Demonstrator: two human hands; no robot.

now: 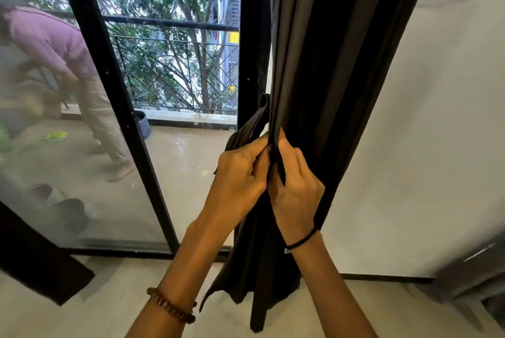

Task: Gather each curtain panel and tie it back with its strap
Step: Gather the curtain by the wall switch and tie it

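A dark brown curtain panel [336,50] hangs gathered into folds at the right of the glass door, beside the white wall. A matching dark strap [258,116] loops out to the left of the panel at its waist, and one strap end [258,310] dangles down near the floor. My left hand [240,176] pinches the strap against the curtain's front edge. My right hand [295,187] grips the curtain edge and strap right beside it, thumb up. The two hands touch each other.
A black-framed sliding glass door [109,77] fills the left, with a balcony railing [175,64] and trees behind. A person in a pink shirt [52,39] bends over on the balcony. Another dark cloth [35,255] hangs at lower left. Grey furniture [475,277] sits at lower right.
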